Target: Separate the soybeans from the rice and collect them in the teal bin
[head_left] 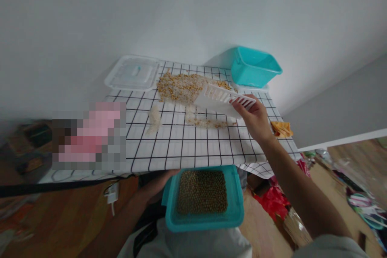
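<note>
My right hand is closed around one end of a white slotted plastic piece, holding it tilted over the table. Its far end reaches the edge of a spread heap of mixed yellow and pale grains. A thin strip of pale grains with brownish bits lies just nearer, and a small pale patch is to the left. Below the table's front edge is a teal plastic container filled with small greenish-brown beans. My left hand is at its left rear side, holding it; the fingers are mostly hidden.
The table has a white checked cover. A clear lid lies at its back left, and a teal bin stands at back right. A crumpled orange cloth sits at the right edge. Red plastic bags litter the floor.
</note>
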`<state>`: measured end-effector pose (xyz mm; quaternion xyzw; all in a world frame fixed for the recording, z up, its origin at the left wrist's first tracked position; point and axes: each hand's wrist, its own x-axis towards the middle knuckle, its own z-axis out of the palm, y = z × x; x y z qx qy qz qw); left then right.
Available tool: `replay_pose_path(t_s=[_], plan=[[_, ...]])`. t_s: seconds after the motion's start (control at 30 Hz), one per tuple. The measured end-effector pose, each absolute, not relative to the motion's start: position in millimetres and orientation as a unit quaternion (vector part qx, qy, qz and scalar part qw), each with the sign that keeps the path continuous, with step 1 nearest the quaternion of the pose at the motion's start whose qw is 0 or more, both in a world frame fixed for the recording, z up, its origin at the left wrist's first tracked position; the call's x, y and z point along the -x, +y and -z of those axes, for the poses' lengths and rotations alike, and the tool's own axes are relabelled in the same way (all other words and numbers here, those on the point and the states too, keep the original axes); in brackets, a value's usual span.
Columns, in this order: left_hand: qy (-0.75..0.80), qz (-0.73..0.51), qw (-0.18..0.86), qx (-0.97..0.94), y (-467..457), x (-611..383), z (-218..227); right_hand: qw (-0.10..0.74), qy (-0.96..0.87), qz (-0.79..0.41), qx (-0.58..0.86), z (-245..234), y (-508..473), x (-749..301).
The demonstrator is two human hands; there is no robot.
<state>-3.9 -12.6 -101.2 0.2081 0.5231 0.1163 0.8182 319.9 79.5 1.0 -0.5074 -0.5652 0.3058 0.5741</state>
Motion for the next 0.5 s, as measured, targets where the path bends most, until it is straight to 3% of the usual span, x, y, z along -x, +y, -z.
replay_pose_path(t_s=[0.27, 0.5], plan=[[0.519, -0.091, 0.829, -0.188, -11.2, 6.6, 109.0, 0.551, -0.494, 0.009, 0.672, -21.8, 9.4, -321.4], [0.534, -0.105, 0.822, -0.169, -10.6, 11.8, 120.9, 0.450, -0.480, 0.028, 0.752, 2.6, -19.4, -298.3]])
